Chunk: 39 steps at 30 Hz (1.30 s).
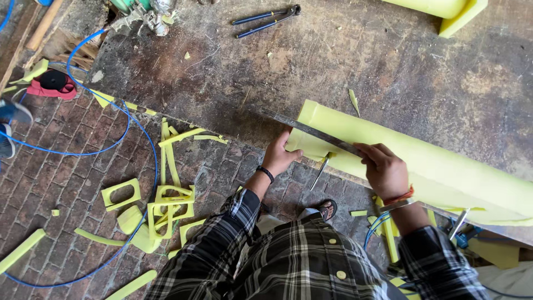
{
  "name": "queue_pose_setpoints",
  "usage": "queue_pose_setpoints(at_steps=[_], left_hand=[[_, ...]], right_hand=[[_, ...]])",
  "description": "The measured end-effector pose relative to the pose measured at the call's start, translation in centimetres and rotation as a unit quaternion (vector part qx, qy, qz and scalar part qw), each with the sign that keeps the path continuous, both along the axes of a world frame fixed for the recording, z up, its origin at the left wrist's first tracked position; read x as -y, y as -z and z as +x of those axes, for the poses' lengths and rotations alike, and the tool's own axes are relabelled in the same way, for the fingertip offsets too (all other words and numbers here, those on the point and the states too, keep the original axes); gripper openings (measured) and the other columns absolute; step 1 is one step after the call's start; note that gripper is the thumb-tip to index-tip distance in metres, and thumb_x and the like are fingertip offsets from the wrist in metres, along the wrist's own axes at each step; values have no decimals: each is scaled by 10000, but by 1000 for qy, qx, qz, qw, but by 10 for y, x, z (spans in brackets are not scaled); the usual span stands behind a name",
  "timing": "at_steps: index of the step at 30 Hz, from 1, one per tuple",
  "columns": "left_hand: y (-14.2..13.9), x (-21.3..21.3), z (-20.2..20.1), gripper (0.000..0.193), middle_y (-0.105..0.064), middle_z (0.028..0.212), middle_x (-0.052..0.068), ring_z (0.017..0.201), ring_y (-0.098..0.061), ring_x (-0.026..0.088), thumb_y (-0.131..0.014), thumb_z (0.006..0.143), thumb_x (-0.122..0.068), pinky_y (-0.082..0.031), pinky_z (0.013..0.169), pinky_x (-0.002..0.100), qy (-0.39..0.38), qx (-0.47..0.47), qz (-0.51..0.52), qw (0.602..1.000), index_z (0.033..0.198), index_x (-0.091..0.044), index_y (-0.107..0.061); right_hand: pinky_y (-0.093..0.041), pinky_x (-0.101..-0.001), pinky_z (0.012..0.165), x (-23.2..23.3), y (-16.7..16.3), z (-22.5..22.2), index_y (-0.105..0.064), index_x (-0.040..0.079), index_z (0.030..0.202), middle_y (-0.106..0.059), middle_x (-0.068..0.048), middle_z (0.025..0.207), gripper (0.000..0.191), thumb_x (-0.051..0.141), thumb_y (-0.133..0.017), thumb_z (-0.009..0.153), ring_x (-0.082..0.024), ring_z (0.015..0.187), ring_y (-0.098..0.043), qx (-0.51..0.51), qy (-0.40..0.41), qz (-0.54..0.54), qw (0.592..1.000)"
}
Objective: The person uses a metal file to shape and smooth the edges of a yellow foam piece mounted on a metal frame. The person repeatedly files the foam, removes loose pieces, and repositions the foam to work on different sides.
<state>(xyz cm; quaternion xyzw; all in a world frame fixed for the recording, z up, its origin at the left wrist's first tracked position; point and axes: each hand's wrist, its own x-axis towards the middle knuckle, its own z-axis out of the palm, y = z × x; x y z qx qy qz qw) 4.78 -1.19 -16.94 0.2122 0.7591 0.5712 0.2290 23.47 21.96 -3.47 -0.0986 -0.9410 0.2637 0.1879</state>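
Note:
A long pale-yellow foam sheet (444, 166) lies on the worn wooden workbench (344, 61), its near-left corner at the bench edge. A long metal straightedge (311, 130) rests diagonally across that corner. My left hand (280, 156) grips the foam's corner right beside the straightedge. My right hand (384, 171) presses down on the straightedge and foam further right, fingers curled over it. Between the hands a thin metal blade (321, 171) pokes down below the foam's edge; I cannot tell what holds it.
Blue-handled pliers (266, 18) lie at the bench's far side, another yellow foam piece (444, 8) at the top right. A blue hose (130, 119) loops over the brick floor among several yellow foam offcuts (166, 208). A red and black object (53, 83) sits at left.

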Motion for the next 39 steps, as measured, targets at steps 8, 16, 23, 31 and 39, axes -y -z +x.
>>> queue_pose_setpoints(at_steps=[8,16,23,31,39], left_hand=[[-3,-2,1,504,-752,1169,65,1073,-736,211,-785,811,-83,-599,897,361,0,7,9,1000,1281,-93,-603],[-8,-7,-1,574,-735,1237,89,1158,-712,253,-813,807,-102,-593,962,398,13,7,5,1000,1336,-101,-588],[-43,-13,-1,746,-616,1382,116,1221,-647,274,-666,912,-533,-580,937,405,9,-10,38,999,1502,-114,-483],[-56,-4,-6,959,-667,1336,198,1126,-720,279,-616,857,-705,-626,867,418,11,-14,-121,993,1520,-41,-417],[-56,-6,13,1205,-612,1357,236,1139,-702,293,-684,723,-741,-635,857,401,35,8,-120,992,1577,-12,-247]], right_hand=[[-589,-364,696,-15,2,-1,-765,143,1177,-733,-74,965,327,8,-686,891,-246,780,-723,38,11,4,999],[-584,-363,731,-37,13,46,-769,134,1142,-737,-68,985,221,68,-706,940,-247,792,-716,70,71,31,995],[-534,-257,707,-51,33,78,-692,23,1187,-716,-88,1021,204,-27,-576,1026,-127,865,-683,-21,150,-345,926],[-547,-312,581,-48,58,81,-517,71,1232,-728,-115,987,168,50,-451,1079,-197,765,-705,-62,181,-537,822],[-559,-364,651,-17,72,119,-571,43,1183,-713,-121,903,160,54,-470,1060,-230,712,-694,-15,202,-606,769]])
